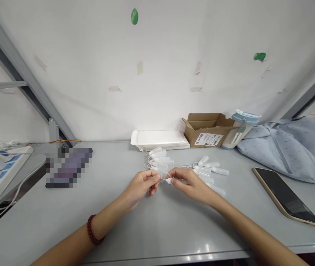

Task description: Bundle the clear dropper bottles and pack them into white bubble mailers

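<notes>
My right hand (pixel 186 181) is closed around a small plastic tube (pixel 168 181), whose white tip pokes out toward the left; the fingers hide most of it. Thumb and forefinger of my left hand (pixel 145 183) pinch a thin white string (pixel 163 179) that runs to this tip. Just behind my left hand lies a cluster of translucent tubes (pixel 161 161) with string loops at their left ends. More translucent tubes (pixel 219 171) are scattered behind and beside my right hand, some partly covered by it.
A stack of white envelopes (pixel 160 138), an open cardboard box (pixel 207 138) and a blue-lidded cup (pixel 236 135) stand along the wall. To the right are a pale blue bag (pixel 281 151) and a phone (pixel 286 195). A power strip (pixel 2 171) with cables sits at left, near a pixelated dark object (pixel 70 170).
</notes>
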Action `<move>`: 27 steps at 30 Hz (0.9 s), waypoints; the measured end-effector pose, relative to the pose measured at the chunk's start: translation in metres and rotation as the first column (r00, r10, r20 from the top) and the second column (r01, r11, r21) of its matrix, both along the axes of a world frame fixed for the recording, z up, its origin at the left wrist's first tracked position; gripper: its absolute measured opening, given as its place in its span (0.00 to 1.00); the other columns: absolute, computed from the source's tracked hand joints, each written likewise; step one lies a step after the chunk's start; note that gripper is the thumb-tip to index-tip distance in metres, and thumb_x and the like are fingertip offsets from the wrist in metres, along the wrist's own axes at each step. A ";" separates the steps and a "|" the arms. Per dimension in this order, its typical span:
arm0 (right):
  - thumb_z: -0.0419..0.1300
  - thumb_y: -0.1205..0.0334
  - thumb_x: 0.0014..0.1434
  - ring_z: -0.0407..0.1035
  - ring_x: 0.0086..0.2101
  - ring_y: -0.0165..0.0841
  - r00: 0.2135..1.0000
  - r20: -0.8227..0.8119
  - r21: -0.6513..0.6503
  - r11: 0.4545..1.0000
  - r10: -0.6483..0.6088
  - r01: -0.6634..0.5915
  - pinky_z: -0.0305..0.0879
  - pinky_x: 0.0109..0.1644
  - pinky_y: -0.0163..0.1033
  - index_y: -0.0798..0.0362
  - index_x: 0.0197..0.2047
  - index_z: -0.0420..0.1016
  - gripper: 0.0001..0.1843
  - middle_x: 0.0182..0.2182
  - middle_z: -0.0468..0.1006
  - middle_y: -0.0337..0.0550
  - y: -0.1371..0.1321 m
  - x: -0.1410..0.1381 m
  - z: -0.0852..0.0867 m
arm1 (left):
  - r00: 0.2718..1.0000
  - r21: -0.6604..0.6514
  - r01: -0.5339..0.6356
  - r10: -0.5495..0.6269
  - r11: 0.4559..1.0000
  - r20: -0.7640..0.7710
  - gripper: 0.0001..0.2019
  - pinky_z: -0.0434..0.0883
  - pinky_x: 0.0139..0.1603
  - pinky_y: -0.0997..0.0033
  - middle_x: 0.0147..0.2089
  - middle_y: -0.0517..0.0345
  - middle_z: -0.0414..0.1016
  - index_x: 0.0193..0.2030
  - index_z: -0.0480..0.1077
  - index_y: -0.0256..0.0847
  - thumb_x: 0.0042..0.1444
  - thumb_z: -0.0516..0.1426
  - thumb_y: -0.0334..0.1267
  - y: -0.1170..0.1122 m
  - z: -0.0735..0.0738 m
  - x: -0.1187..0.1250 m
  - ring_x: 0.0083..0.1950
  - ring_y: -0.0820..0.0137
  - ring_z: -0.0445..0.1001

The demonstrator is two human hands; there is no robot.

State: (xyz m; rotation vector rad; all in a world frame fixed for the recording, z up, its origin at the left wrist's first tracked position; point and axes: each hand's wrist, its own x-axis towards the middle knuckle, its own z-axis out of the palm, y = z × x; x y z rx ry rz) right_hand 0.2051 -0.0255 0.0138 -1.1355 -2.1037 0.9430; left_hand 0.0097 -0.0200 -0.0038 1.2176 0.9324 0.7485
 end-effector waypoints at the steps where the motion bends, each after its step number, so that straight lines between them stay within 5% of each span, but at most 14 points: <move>1: 0.51 0.63 0.59 0.66 0.31 0.30 1.000 -0.001 0.000 1.000 -0.003 0.003 0.60 0.33 0.34 0.54 0.37 0.72 0.09 0.30 0.74 0.40 0.000 0.000 0.000 | 1.000 -0.001 0.001 -0.001 1.000 0.002 0.15 0.54 0.23 0.76 0.23 0.65 0.60 0.27 0.63 0.37 0.54 0.55 0.48 0.000 0.000 0.000 0.20 0.80 0.57; 12: 0.51 0.61 0.60 0.67 0.33 0.30 0.999 0.001 0.017 0.999 0.032 -0.032 0.61 0.35 0.34 0.53 0.39 0.71 0.09 0.33 0.75 0.41 0.000 0.001 -0.002 | 0.999 0.065 -0.020 0.022 0.998 -0.038 0.14 0.55 0.24 0.76 0.22 0.65 0.61 0.27 0.63 0.37 0.55 0.54 0.46 0.000 -0.002 0.000 0.20 0.80 0.57; 18: 0.52 0.60 0.60 0.65 0.30 0.28 0.998 -0.054 -0.037 0.999 0.018 -0.020 0.62 0.32 0.34 0.51 0.53 0.59 0.17 0.31 0.71 0.38 -0.002 -0.001 -0.004 | 0.982 0.236 -0.062 0.102 0.970 -0.159 0.14 0.58 0.24 0.77 0.21 0.66 0.60 0.27 0.63 0.38 0.56 0.53 0.46 -0.006 -0.002 0.003 0.20 0.78 0.59; 27: 0.50 0.59 0.62 0.65 0.32 0.29 0.998 -0.043 -0.028 0.999 0.036 -0.037 0.61 0.33 0.34 0.48 0.55 0.53 0.18 0.34 0.68 0.39 -0.005 -0.002 -0.009 | 0.979 0.208 -0.089 0.124 0.974 -0.164 0.14 0.57 0.22 0.78 0.20 0.67 0.60 0.26 0.61 0.38 0.56 0.52 0.46 -0.009 -0.004 0.007 0.18 0.80 0.57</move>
